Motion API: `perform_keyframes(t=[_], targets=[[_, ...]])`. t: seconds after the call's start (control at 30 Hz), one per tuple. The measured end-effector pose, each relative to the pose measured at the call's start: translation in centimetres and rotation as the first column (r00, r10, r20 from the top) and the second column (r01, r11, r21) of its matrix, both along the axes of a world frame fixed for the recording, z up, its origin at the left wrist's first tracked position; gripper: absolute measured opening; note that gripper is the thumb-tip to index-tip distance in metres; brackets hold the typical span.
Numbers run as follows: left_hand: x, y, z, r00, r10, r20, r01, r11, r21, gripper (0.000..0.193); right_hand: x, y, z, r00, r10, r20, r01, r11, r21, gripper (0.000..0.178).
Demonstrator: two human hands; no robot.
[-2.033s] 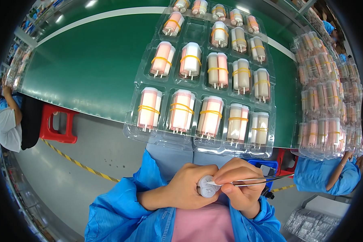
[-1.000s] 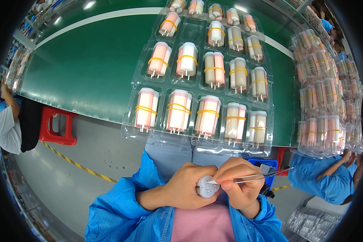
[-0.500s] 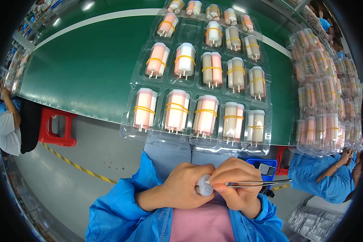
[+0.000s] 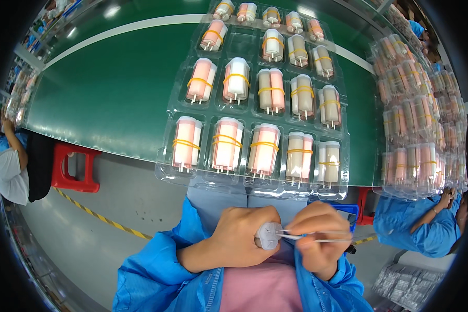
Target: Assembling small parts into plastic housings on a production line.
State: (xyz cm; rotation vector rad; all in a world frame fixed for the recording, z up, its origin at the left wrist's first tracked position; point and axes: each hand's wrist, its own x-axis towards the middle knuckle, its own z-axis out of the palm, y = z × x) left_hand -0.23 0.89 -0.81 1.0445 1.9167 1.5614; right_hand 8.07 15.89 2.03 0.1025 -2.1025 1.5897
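My left hand (image 4: 233,238) is closed around a small part with a pale grey, rounded end cap (image 4: 268,236), which faces right and shows small holes or pins. The rest of that part is hidden in my fist. Slim metal tweezers (image 4: 290,237) are pinched in my right hand (image 4: 321,234), slightly blurred by motion. Their tips point left and reach the face of the cap; whether they grip anything there is too small to tell. Both hands are in front of my body, below the near edge of a clear plastic tray (image 4: 174,176).
The tray holds several banded bundles of pink, white and grey cylinders (image 4: 226,143); it lies on a green table (image 4: 104,93). Loaded trays (image 4: 411,195) are stacked at the right. Red stools (image 4: 70,182), a blue bin (image 4: 351,209) and people at both sides are near.
The tweezers, which pointed right while my right fingers were at the cap, now point left with their tips at it. My right fingers have drawn back to the right.
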Motion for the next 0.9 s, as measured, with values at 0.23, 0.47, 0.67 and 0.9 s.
perform_keyframes(t=[0.23, 0.47, 0.67, 0.9], targets=[[-0.2, 0.1, 0.4, 0.993, -0.039, 0.11, 0.03, 0.996, 0.083, 0.02, 0.3, -0.1, -0.7, 0.997, -0.072, -0.04, 0.065, 0.985, -0.161, 0.016], [-0.1, 0.0, 0.4, 0.976, -0.087, 0.199, 0.071, 0.994, 0.088, 0.02, 0.0, -0.3, -0.2, 0.999, 0.025, 0.024, -0.022, 0.99, -0.136, 0.013], [-0.3, -0.2, 0.6, 0.937, -0.181, 0.299, 0.153, 0.981, 0.115, 0.021, -0.6, -0.6, 0.1, 0.996, 0.069, 0.053, -0.064, 0.993, -0.096, 0.012], [-0.2, -0.1, 0.4, 0.939, -0.191, 0.287, 0.163, 0.98, 0.118, 0.022, -0.7, -0.6, 0.3, 0.994, 0.086, 0.064, -0.081, 0.994, -0.07, 0.011]])
